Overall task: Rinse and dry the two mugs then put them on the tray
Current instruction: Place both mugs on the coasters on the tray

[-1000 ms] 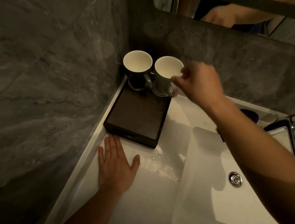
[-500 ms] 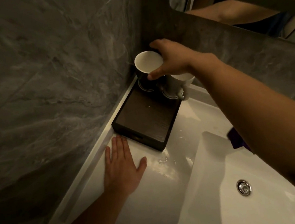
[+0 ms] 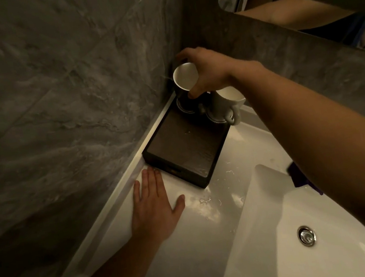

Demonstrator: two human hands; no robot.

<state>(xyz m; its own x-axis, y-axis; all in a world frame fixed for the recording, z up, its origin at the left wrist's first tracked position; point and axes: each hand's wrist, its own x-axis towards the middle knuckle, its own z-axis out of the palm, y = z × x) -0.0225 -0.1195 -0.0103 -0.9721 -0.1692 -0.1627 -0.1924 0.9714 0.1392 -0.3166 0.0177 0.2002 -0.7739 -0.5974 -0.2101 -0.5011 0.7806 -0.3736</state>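
Right hand (image 3: 209,71) grips the tilted dark, white-lined ceramic mug (image 3: 185,76) by its body, likely slick and breakable; left hand (image 3: 154,210) lies flat on the white table (image 3: 191,242).

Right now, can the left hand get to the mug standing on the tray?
Probably yes. The left hand lies flat, holding nothing, by the near end of the tray, and its floor up to the mug is bare. The right forearm crosses above that mug, so room is tight.
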